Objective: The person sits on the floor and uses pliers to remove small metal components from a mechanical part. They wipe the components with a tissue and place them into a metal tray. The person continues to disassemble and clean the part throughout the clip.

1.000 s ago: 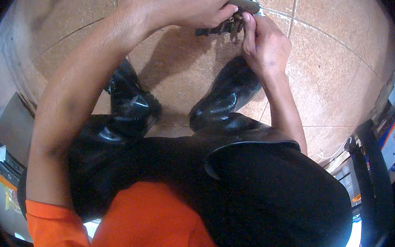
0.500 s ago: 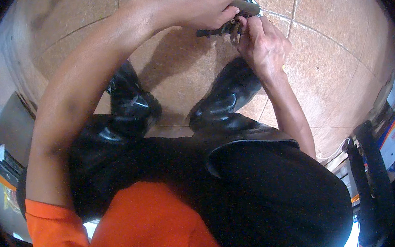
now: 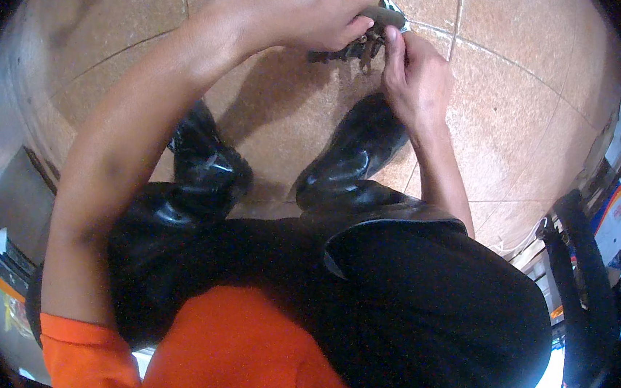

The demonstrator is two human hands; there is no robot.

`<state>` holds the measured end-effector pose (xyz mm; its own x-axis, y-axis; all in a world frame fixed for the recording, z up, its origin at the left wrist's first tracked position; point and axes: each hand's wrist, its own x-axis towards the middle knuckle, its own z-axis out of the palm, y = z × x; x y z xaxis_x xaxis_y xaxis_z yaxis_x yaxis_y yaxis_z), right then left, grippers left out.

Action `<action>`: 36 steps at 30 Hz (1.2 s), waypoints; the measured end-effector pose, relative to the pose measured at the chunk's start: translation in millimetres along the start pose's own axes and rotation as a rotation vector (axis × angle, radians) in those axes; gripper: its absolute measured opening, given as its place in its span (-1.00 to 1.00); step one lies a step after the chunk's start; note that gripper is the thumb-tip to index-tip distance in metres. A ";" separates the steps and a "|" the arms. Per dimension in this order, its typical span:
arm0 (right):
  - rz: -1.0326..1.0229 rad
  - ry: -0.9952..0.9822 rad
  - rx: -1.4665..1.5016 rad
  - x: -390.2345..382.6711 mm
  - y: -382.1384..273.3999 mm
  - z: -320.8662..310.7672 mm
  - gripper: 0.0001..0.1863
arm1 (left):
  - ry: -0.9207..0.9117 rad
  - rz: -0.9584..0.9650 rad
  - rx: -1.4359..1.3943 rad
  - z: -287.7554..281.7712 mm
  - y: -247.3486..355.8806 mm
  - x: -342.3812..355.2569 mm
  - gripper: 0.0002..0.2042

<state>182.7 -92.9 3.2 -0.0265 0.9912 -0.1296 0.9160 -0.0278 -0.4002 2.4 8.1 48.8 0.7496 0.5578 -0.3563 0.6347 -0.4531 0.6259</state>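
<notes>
Nearest, well back from the fingers on the wearer's side: orange shirt (image 3: 240, 342), then black trousers (image 3: 426, 298) over parted knees. Off to the sides, well apart from the fingers: grey panel (image 3: 23, 186) at left, two long black pieces (image 3: 571, 287) at right. Next out, black boots (image 3: 366, 140), one short of the right fingers, the other back and left of both sets of fingers. Tiled floor (image 3: 506, 122) below, running on past the fingers. In the way: left forearm (image 3: 125, 143), slanting in from the left; it and the back of the left hand (image 3: 332, 17) hide whatever lies beneath.

Left fingers: curled over the left end of a dark rounded bar (image 3: 387, 15), which projects toward the right hand (image 3: 423, 79). Right thumb tip at the bar's near edge, forefinger close beside; pinching or not, cannot tell. Dark cluster (image 3: 369, 49) with brownish bits: just on the wearer's side of the bar, between both sets of fingers. Dark strip (image 3: 323, 56) juts left from it, near the left fingers.
</notes>
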 end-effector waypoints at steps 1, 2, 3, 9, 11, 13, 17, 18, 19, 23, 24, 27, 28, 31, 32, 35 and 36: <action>-0.035 0.031 0.084 -0.4 3.2 -2.1 -0.79 | 0.014 -0.008 0.017 2.7 -1.1 -0.4 -0.77; -0.108 0.051 0.118 -0.9 7.0 -3.9 -0.83 | 0.028 -0.005 0.031 3.8 -0.7 0.7 -0.77; -0.183 0.070 0.153 -2.3 11.0 -3.8 -0.85 | 0.039 0.002 0.021 3.3 -0.7 0.7 -0.76; -0.484 0.179 0.042 2.4 20.4 -2.6 -0.82 | -0.007 -0.027 0.077 1.5 -0.5 1.2 -0.69; -0.520 0.182 -0.028 6.1 18.8 -1.5 -0.84 | 0.011 -0.019 0.078 3.8 -1.4 0.6 -0.67; -0.488 0.133 -0.065 7.3 21.4 2.8 -0.86 | 0.005 -0.032 0.047 4.2 -1.9 1.4 -0.66; -0.378 0.048 -0.070 6.1 13.1 1.0 -0.87 | -0.002 -0.087 0.015 -1.3 5.8 2.5 -0.66; -0.351 0.040 -0.068 4.6 11.8 1.0 -0.87 | 0.004 -0.064 0.026 0.3 3.6 2.4 -0.66; -0.323 0.032 -0.066 2.6 11.2 1.6 -0.87 | 0.010 -0.042 0.038 3.5 -0.2 2.5 -0.66; -0.196 0.044 0.021 0.9 8.2 11.0 -0.82 | 0.010 -0.031 0.057 6.4 -3.8 4.1 -0.67; -0.133 0.005 0.114 -0.6 10.3 10.7 -0.81 | 0.005 -0.036 0.050 5.9 -4.3 4.9 -0.67; 0.008 -0.002 0.234 -11.2 21.3 10.3 -0.74 | 0.006 -0.048 0.029 3.5 -7.0 2.3 -0.68; 0.026 0.071 0.164 -18.3 28.6 8.4 -0.69 | 0.017 -0.043 0.021 3.0 -7.9 0.6 -0.69; 0.099 0.050 -0.118 -35.0 45.7 3.2 -0.52 | 0.006 -0.004 -0.053 1.4 -8.3 1.8 -0.74; 0.125 0.002 -0.225 -37.5 49.2 0.2 -0.47 | -0.003 0.012 -0.088 -0.5 -7.6 1.9 -0.76; 0.117 -0.107 -0.064 -30.4 52.1 -0.9 -0.41 | -0.118 -0.044 -0.119 -9.7 -4.1 7.4 -0.79; 0.112 -0.134 -0.028 -27.8 50.4 -1.9 -0.41 | -0.090 -0.022 -0.113 -9.1 -4.9 6.6 -0.79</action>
<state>230.4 -121.6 -11.6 0.0247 0.9559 -0.2926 0.9271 -0.1314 -0.3511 2.6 20.3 49.7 0.7529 0.4996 -0.4283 0.6297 -0.3576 0.6897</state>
